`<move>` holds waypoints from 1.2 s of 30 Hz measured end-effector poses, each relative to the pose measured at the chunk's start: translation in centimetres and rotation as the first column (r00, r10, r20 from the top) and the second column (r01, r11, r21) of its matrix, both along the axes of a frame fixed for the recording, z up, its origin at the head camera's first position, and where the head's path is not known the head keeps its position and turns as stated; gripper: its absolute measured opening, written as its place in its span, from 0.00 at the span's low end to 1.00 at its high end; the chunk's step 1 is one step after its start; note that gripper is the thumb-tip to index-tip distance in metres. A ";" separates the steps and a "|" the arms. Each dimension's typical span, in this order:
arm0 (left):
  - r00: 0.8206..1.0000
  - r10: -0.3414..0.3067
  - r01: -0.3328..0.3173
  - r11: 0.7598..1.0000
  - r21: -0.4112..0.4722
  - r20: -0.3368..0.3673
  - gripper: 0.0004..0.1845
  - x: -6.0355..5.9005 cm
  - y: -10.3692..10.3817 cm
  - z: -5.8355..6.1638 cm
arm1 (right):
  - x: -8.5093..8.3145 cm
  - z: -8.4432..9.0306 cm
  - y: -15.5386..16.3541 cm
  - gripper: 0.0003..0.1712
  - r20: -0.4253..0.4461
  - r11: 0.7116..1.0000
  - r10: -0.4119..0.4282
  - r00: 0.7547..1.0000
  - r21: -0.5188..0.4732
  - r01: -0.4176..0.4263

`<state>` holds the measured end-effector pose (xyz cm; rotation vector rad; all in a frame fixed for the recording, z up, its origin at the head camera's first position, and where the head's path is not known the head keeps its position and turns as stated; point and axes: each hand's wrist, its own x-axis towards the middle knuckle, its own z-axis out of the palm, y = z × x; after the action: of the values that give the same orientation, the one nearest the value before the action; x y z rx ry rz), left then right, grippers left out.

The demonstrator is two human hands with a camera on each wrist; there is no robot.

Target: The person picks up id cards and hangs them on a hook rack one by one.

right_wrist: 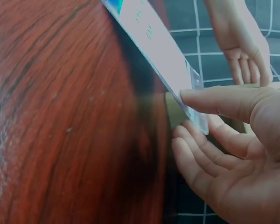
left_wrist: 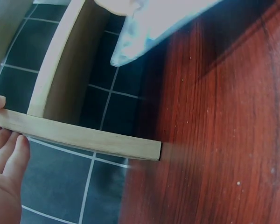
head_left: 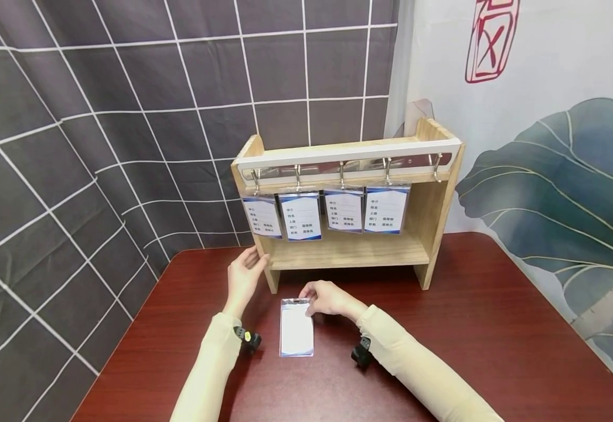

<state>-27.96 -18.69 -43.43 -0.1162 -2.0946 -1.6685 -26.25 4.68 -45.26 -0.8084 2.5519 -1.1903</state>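
My right hand (head_left: pixel 333 298) pinches the top corner of a clear badge holder (head_left: pixel 296 331) with a white and blue card inside. In the right wrist view the thumb lies on the face of the badge holder (right_wrist: pixel 154 44) and the fingers are behind it. The badge is tilted over the table. My left hand (head_left: pixel 242 278) holds the left side panel of a small wooden rack (head_left: pixel 346 256). The left wrist view has the thumb on one side of that panel (left_wrist: pixel 84 136) and the fingers on the other.
Several similar badge holders (head_left: pixel 300 217) hang from metal hooks (head_left: pixel 341 174) along the rack's white front rail (head_left: pixel 348 153). The rack stands at the back of a dark red wooden table (head_left: pixel 496 328). A grey gridded curtain (head_left: pixel 190 117) hangs behind it.
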 end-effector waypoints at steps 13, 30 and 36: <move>1.000 0.002 -0.002 1.000 -0.012 -0.012 0.23 -0.1 0.0 -0.1 | 1.3 1.4 0.6 0.13 0.035 0.980 0.043 0.998 -0.194 -0.036; 1.000 0.007 -0.007 1.000 -0.014 -0.012 0.23 0.0 0.0 -0.1 | 4.1 2.1 1.3 0.07 -0.031 0.966 0.092 0.995 -0.241 -0.097; 1.000 0.004 -0.004 1.000 -0.016 -0.002 0.24 0.0 0.0 -0.1 | 4.5 2.3 1.4 0.05 -0.040 0.967 0.088 0.995 -0.238 -0.095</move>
<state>-27.95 -18.67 -43.49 -0.1188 -2.1058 -1.6487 -21.79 6.06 -42.96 -0.9906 2.3927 -1.4867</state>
